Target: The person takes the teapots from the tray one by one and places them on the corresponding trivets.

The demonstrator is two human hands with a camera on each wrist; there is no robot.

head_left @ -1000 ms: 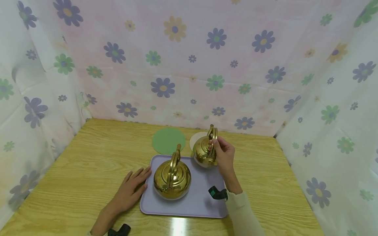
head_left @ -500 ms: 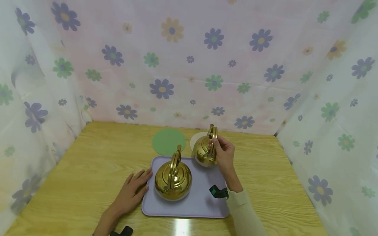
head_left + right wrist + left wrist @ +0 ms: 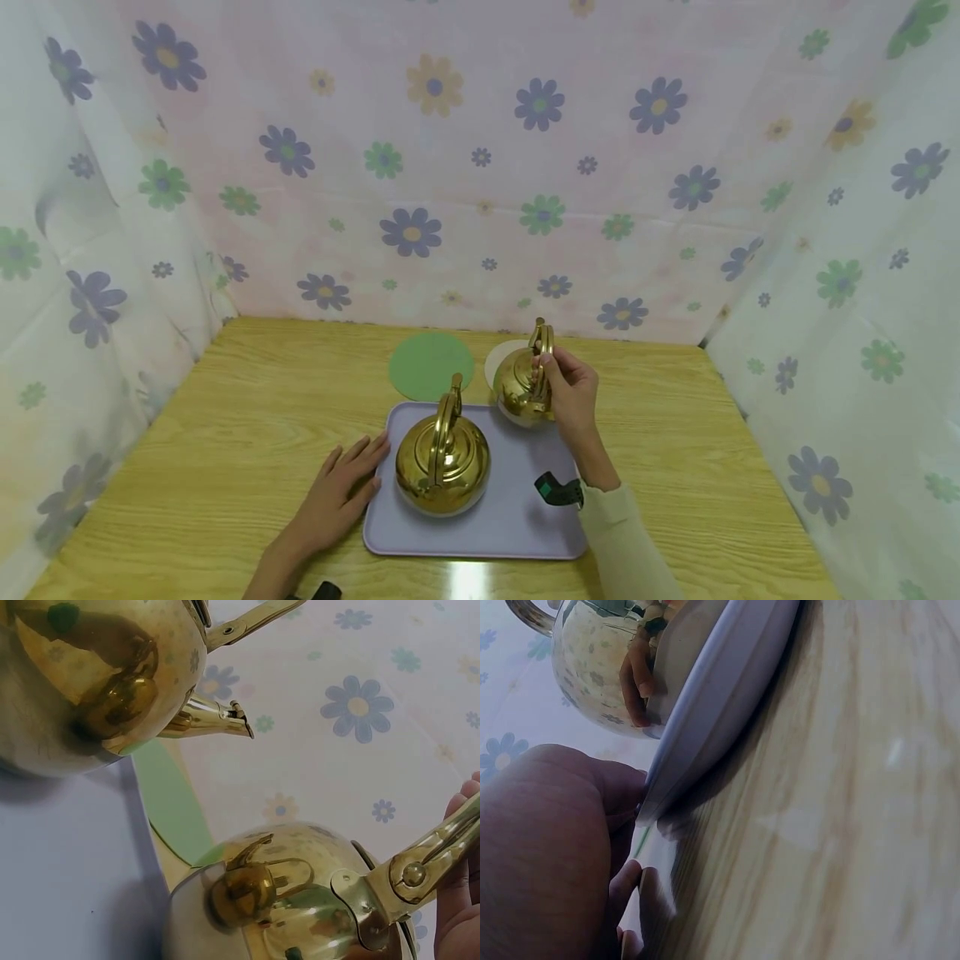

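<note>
A larger gold kettle (image 3: pixel 442 467) stands upright on the left half of a lilac tray (image 3: pixel 517 525), its handle up and its spout pointing to the far side. My right hand (image 3: pixel 573 392) grips the handle of a smaller gold kettle (image 3: pixel 517 387) at the tray's far right corner. That kettle overlaps a cream disc (image 3: pixel 498 354); whether its base touches anything is hidden. My left hand (image 3: pixel 333 496) lies on the table with fairly straight fingers beside the tray's left edge. In the left wrist view, the thumb (image 3: pixel 619 784) touches the tray's rim.
Just behind the tray, a flat green disc (image 3: pixel 431 367) lies left of the cream one. The wood-grain table (image 3: pixel 247 417) is bounded at the back and both sides by a flowered curtain (image 3: pixel 480 192).
The head view shifts slightly, so everything sits a little lower in it. Both hands and both kettles keep nearly the same places relative to the tray.
</note>
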